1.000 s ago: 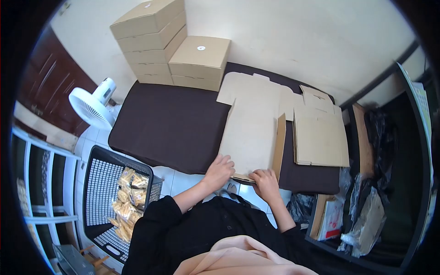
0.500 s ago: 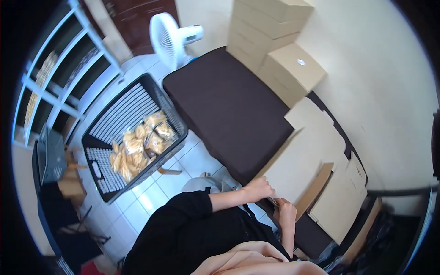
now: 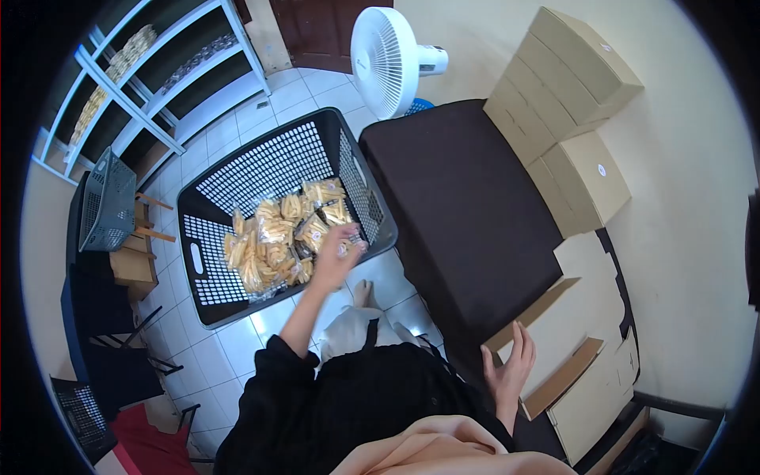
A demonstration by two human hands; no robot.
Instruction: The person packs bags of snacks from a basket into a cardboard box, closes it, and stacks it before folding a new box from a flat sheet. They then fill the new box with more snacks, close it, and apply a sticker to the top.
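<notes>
My left hand (image 3: pixel 336 255) reaches over the near right side of a large black mesh basket (image 3: pixel 207 310). Its fingers are curled at a clear plastic bag of yellowish sticks; the exact grip is unclear. Several similar bags (image 3: pixel 273 229) are heaped inside. On the right, my right hand (image 3: pixel 511 369) is spread at the near edge of a partly folded cardboard box (image 3: pixel 562 321), thumb and fingers apart. The box has raised side flaps and lies on a dark-covered table (image 3: pixel 467 214).
Closed cardboard boxes (image 3: pixel 546 87) are stacked at the table's far end, against the wall. A white fan (image 3: pixel 385 63) stands beyond the basket. Shelves (image 3: pixel 170 95) with packed goods are at upper left, above a grey crate (image 3: pixel 108 202) and dark-covered furniture.
My left hand has left the cardboard and moved left into the basket. My right hand has opened beside the box. The view has shifted, showing more of the basket and shelves.
</notes>
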